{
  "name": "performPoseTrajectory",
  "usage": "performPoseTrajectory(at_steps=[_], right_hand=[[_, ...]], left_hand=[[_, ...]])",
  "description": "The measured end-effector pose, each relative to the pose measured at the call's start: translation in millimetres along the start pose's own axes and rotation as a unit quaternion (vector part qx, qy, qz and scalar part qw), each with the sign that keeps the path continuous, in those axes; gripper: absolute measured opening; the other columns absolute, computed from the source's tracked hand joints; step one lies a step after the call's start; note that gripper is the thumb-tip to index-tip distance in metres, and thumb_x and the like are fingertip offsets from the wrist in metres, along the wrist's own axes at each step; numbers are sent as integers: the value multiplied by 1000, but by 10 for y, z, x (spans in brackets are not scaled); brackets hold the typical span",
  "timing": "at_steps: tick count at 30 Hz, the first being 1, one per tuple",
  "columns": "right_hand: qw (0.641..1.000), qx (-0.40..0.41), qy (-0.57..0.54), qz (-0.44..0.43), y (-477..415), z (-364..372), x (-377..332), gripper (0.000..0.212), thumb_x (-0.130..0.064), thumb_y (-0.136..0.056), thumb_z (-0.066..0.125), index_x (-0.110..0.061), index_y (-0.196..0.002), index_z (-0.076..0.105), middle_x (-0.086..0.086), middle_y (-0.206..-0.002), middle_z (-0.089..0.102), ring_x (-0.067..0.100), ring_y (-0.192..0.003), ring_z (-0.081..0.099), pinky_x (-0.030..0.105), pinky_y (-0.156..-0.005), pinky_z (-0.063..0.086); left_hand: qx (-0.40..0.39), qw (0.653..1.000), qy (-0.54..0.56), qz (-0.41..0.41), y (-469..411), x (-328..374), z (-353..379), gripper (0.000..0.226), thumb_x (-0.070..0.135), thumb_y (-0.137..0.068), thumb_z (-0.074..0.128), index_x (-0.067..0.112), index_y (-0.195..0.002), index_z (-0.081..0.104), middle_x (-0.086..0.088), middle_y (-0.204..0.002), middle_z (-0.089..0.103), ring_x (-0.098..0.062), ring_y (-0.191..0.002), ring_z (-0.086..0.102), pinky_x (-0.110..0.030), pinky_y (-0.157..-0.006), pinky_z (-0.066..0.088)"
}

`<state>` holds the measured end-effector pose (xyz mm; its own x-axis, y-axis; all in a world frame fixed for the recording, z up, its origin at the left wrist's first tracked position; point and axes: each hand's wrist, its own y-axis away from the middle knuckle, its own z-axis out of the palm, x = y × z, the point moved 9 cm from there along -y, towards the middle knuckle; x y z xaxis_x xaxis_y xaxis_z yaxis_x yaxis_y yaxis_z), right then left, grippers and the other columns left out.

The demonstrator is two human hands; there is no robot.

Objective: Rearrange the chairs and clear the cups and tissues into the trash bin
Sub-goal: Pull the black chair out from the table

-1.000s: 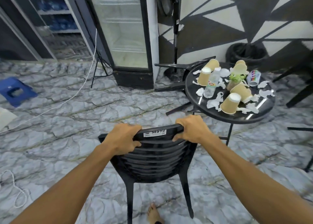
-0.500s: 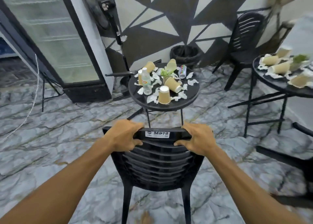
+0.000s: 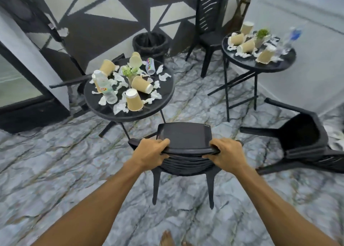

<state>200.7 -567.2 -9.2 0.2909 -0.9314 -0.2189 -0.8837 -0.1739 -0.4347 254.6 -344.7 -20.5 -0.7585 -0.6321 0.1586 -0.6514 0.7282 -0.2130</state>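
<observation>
Since half a second ago our view has swung right and tipped down, so the black plastic chair (image 3: pixel 184 136) now shows its seat from above and stands closer to the near round table (image 3: pixel 130 113), just short of its near edge. Our left hand (image 3: pixel 151 152) grips the left end of the backrest's top rail, fingers curled over it, and our right hand (image 3: pixel 226 153) grips the right end the same way, thumb tucked beneath. Whether the chair's legs touch the marble floor (image 3: pixel 55 162) we cannot tell. On the near table lie paper cups (image 3: pixel 134 99), one upside down and others on their sides, among torn tissues (image 3: pixel 121 107), a tipped water bottle (image 3: pixel 105 86), a drink can (image 3: pixel 150 65) and a small plant (image 3: pixel 129 72). The black trash bin (image 3: pixel 150 43) stands against the patterned wall just beyond that table. Far right, a second round table (image 3: pixel 260 64) carries more cups (image 3: pixel 246 46) and tissue, with an upright chair (image 3: pixel 210 22) beside it on its left. An overturned chair (image 3: pixel 301 136) lies on the floor to our right, and a fallen chair (image 3: pixel 74 81) shows behind the near table on the left, next to the glass-door fridge (image 3: pixel 16 86). Our bare foot (image 3: pixel 166 238) shows at the bottom edge.
</observation>
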Motion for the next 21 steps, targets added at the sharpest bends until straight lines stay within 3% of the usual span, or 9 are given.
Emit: performPoseTrajectory(at_steps=[2, 5, 8, 11, 13, 15, 17, 19, 21], right_hand=[[999, -36, 2, 39, 44, 98, 194, 41, -39, -58, 90, -17, -81, 64, -3, -74, 63, 24, -70, 63, 33, -56, 49], [998, -25, 49, 37, 345, 78, 427, 44, -34, -69, 80, -17, -108, 69, 4, -115, 65, 31, -114, 60, 45, -93, 45], [997, -10, 61, 53, 518, 22, 509, 55, -33, -77, 78, -14, -125, 61, 7, -127, 58, 32, -129, 48, 49, -108, 34], [994, -7, 44, 97, 351, 21, 645, 52, -46, -69, 82, -14, -107, 64, 1, -107, 63, 27, -110, 57, 41, -94, 41], [995, -3, 54, 86, 230, 8, 677, 50, -50, -58, 88, -17, -89, 67, -3, -93, 67, 26, -101, 63, 37, -84, 45], [997, -28, 52, 52, 166, 74, 689, 53, -49, -53, 91, -18, -91, 72, 0, -111, 70, 30, -119, 60, 43, -90, 51], [997, -61, 37, 12, 156, 156, 664, 61, -48, -55, 90, -20, -107, 74, 4, -129, 64, 30, -130, 53, 52, -95, 51], [999, -51, 9, -14, 201, 143, 647, 61, -43, -54, 94, -22, -108, 75, 0, -114, 72, 21, -108, 68, 39, -77, 60], [998, -39, -13, -53, 313, 118, 630, 46, -37, -58, 94, -20, -97, 76, -4, -82, 75, 16, -69, 72, 26, -52, 54]], left_hand=[[-18, 1000, 13, -18, -130, 22, 226, 50, 36, -77, 79, 26, -106, 39, 0, -79, 66, -28, -64, 65, -39, -50, 50], [5, 999, 26, 40, -314, 338, 422, 67, 35, -78, 81, 20, -131, 43, -1, -95, 68, -24, -83, 67, -37, -58, 56], [103, 988, -39, 109, -359, 461, 271, 70, 33, -80, 81, 13, -138, 47, -11, -121, 61, -31, -116, 56, -46, -91, 54], [135, 980, -74, 125, -417, 495, 192, 60, 31, -78, 78, 11, -131, 57, -18, -129, 57, -40, -125, 48, -65, -104, 34], [90, 990, -48, 97, -506, 452, 246, 62, 31, -71, 84, 10, -124, 61, -17, -135, 52, -41, -130, 44, -65, -101, 38], [31, 999, 25, 18, -570, 297, 332, 75, 34, -65, 89, 16, -130, 56, -11, -143, 46, -35, -135, 40, -57, -89, 52], [-5, 998, 45, -40, -547, 174, 415, 80, 40, -66, 88, 26, -136, 50, -1, -143, 48, -26, -138, 40, -53, -82, 57], [-17, 999, 14, -47, -462, 197, 489, 74, 42, -70, 84, 27, -136, 53, 4, -138, 57, -24, -138, 43, -51, -80, 58], [-12, 999, -4, -45, -342, 335, 528, 67, 38, -72, 84, 23, -132, 59, 3, -132, 63, -24, -133, 51, -47, -71, 61]])
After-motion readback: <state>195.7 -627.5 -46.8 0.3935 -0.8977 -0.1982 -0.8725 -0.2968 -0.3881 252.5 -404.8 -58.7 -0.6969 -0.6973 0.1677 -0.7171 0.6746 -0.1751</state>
